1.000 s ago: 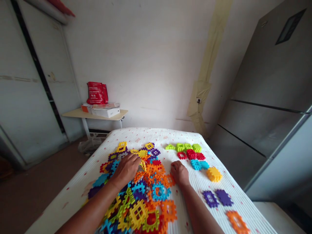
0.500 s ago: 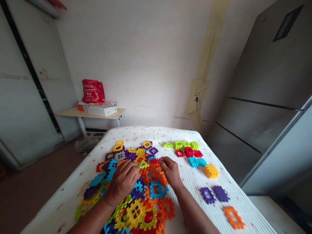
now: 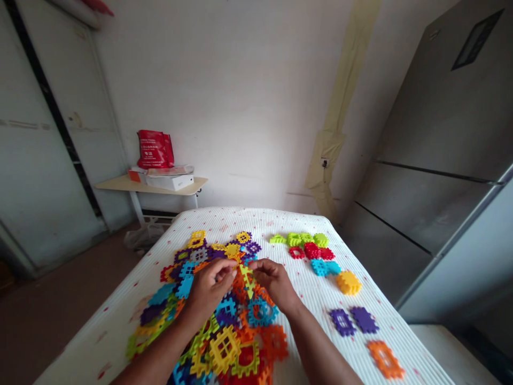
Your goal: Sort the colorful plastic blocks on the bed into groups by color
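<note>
My left hand (image 3: 212, 286) and my right hand (image 3: 276, 280) meet above a pile of plastic building pieces. Between their fingertips is a lime-green toothed, triangular piece (image 3: 247, 282), tilted with one end pointing down. The right thumb and index finger pinch its side. My left thumb and index finger close at its upper end, partly hiding the contact. Under and around the hands lie mixed interlocking pieces, including an orange piece (image 3: 274, 342), a yellow window piece (image 3: 224, 350) and a blue piece (image 3: 260, 312).
On the right of the white cloth (image 3: 312, 321) lie lime-green pieces (image 3: 294, 239), red pieces (image 3: 311, 249), blue pieces (image 3: 324, 267), a yellow stack (image 3: 348, 282), two purple pieces (image 3: 364, 320) and an orange frame (image 3: 386, 359). A fridge (image 3: 433, 160) stands at right, a side table (image 3: 116, 184) at left.
My left hand has lifted from the pile with the lime-green piece. My right hand has moved left from the bare cloth to meet it, and the piece has turned between them.
</note>
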{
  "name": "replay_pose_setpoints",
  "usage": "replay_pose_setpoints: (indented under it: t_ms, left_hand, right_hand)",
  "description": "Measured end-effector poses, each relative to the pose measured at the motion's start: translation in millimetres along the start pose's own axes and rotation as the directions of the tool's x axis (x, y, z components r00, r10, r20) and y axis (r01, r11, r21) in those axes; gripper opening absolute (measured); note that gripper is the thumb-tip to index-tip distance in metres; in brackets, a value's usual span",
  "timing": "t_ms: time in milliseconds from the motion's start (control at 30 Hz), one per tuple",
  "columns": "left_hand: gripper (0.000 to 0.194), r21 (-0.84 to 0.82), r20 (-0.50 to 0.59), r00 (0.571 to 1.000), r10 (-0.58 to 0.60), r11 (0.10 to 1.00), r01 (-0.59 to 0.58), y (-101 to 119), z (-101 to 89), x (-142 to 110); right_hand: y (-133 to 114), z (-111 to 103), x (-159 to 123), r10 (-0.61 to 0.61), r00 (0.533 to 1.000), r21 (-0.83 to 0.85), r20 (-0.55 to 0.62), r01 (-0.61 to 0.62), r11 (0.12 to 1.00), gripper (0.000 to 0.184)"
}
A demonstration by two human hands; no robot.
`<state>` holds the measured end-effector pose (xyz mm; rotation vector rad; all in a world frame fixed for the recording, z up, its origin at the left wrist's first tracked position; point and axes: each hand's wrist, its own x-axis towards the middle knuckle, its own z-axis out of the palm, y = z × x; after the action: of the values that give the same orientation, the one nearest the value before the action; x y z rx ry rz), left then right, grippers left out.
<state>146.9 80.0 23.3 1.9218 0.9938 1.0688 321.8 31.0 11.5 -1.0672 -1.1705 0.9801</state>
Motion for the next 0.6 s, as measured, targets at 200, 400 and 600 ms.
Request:
replay_pose_setpoints:
  t_ms: [200,400,600]
  left_hand:
    - [0.023,-0.153,0.178,0.961,-0.21,0.959,0.238,-1,4.8,7]
    - [0.027,-0.32,0.192,0.907,-0.375,0.85,0.419,-4,4.5,2]
    - [0.029,-0.366,0.186,0.9,-0.393,0.823,0.435,0,3.0,-1]
  right_hand:
    - [-7,0,-6,-0.155,0.976,-0.301,0.151,0.195,0.933,0.016]
    - [-10,8,-10,-0.304,0.953,-0.678,-0.009,0.217,0.702,0.024]
    - [-17,15,-14,-0.244,0.963,-0.841,0.115,0.225,0.492,0.04]
